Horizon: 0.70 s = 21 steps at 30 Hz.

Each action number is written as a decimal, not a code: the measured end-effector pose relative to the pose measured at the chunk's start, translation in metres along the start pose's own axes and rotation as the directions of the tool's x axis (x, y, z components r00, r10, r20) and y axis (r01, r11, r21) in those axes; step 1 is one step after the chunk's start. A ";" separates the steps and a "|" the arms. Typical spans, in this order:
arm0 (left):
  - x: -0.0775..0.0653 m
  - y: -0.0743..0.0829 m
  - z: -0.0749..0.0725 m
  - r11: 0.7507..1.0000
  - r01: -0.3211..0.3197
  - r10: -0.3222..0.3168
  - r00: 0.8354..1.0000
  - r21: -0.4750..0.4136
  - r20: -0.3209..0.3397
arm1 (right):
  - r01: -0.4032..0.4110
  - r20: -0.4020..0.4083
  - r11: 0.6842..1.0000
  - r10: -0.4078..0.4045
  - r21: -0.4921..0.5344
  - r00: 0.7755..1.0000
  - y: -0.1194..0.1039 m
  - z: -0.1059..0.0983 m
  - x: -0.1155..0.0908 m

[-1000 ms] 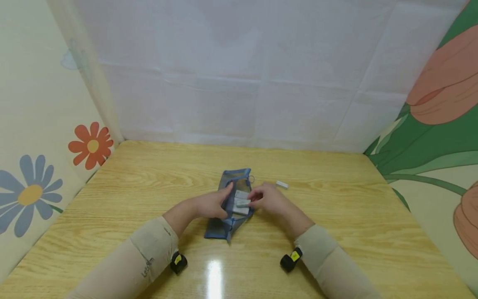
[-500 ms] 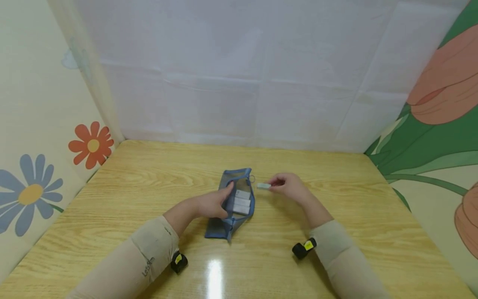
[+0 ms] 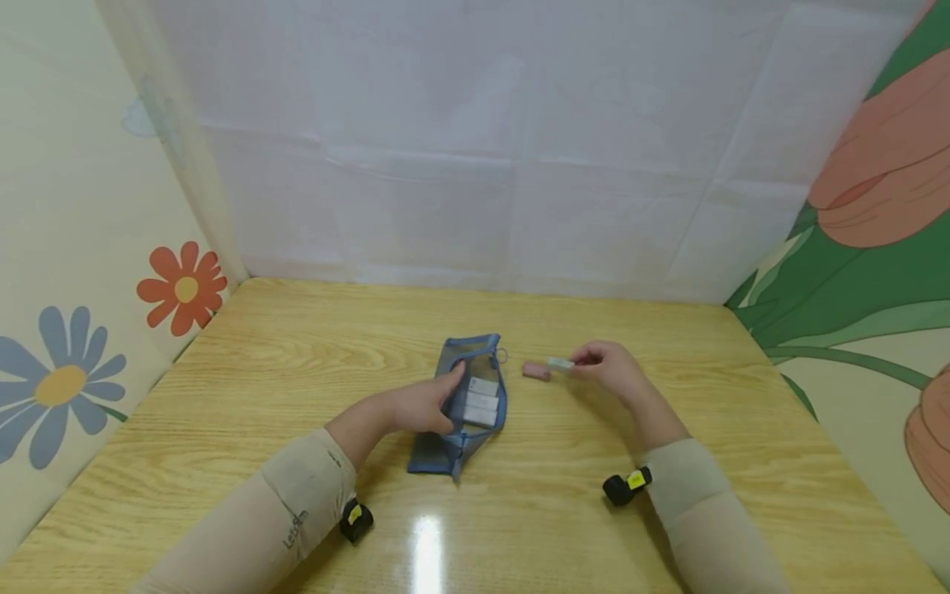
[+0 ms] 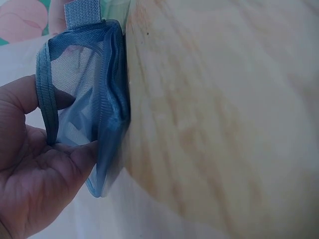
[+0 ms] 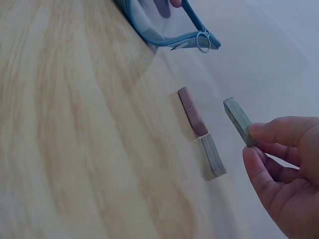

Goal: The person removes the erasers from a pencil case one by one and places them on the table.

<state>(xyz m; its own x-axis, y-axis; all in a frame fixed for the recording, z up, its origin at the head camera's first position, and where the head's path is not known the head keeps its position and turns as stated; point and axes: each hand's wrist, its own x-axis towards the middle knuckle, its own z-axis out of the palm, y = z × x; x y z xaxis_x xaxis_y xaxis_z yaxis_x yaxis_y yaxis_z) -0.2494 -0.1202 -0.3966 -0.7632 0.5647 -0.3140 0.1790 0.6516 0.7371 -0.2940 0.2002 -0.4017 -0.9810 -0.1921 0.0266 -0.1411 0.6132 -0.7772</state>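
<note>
A blue mesh zipper pouch (image 3: 482, 351) lies on the table with its mouth spread. My left hand (image 3: 421, 406) grips its near edge, thumb and fingers about the opening. Several pale blocks (image 3: 482, 403) show inside the pouch. In the left wrist view, fingers of the left hand (image 4: 40, 159) reach past the zipper band of the pouch (image 4: 112, 74). To the right, my right hand (image 3: 610, 371) pinches a small green block (image 5: 239, 119) between thumb and fingers. It hovers over a pink block (image 5: 192, 112) and a grey block (image 5: 213, 155), which lie end to end on the table.
The wood-grain table (image 3: 312, 330) runs back to a white cloth wall (image 3: 475, 206). Flower-printed panels stand on the left (image 3: 82, 247) and right (image 3: 853, 289). A small ring (image 5: 203, 42) hangs from the pouch's zipper.
My right hand has carried the green block out of the pouch and off to the right. The pink block has come into sight. My left hand has stayed at the pouch.
</note>
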 end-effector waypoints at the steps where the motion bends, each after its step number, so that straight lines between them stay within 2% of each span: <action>1: 0.000 0.000 0.000 1.000 0.000 0.000 1.000 0.001 -0.001 | -0.010 0.002 1.000 0.010 -0.004 1.000 0.001 0.000 0.000; 6: -0.001 0.001 0.000 1.000 -0.002 0.002 1.000 -0.002 -0.002 | -0.028 0.008 0.999 0.028 -0.022 1.000 0.009 0.000 -0.001; 21: -0.002 0.003 0.000 1.000 0.007 -0.007 1.000 -0.003 -0.003 | -0.051 0.010 0.999 0.051 0.013 0.999 0.021 0.003 -0.001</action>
<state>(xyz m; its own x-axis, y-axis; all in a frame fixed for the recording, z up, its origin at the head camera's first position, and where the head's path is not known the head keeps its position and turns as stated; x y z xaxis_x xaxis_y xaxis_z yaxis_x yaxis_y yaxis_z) -0.2473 -0.1196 -0.3933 -0.7663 0.5585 -0.3177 0.1717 0.6545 0.7364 -0.2954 0.2111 -0.4193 -0.9855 -0.1685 -0.0197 -0.0890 0.6123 -0.7856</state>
